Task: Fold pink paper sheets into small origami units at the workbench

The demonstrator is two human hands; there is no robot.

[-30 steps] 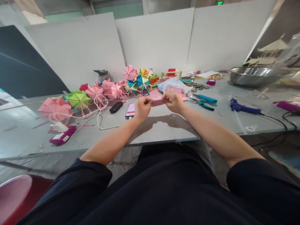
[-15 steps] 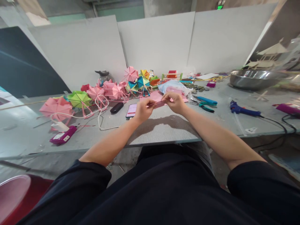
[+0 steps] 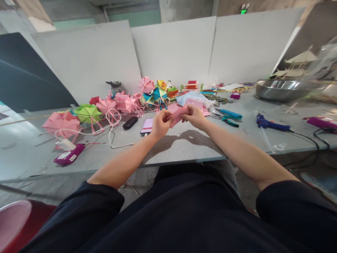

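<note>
Pink folded paper (image 3: 178, 114), one piece, is held above the bench (image 3: 181, 156), between the left hand (image 3: 161, 123) and the right hand (image 3: 194, 116). Its long axis slants from the near left end, at the left fingers, to the far right end, at the right fingers. The left hand is slightly nearer the torso. The left fingers are pinched together on the near end; the right fingers are clamped on the far end, thumb at the lower edge. Pink sheets (image 3: 206, 111) lie flat behind the hands, partly under one plastic bag (image 3: 195, 97); their number cannot be told. Count beside the left hand: one phone (image 3: 147, 125), one black case (image 3: 130, 123). Count beside the right hand: one blue-handled tool (image 3: 231, 114), one pair of teal-handled pliers (image 3: 230, 122), one blue glue gun (image 3: 272, 123), one steel bowl (image 3: 283, 90). Far left: one green paper parasol (image 3: 88, 114) among several pink paper parasols (image 3: 61, 123), which overlap and prevent an exact count.
</note>
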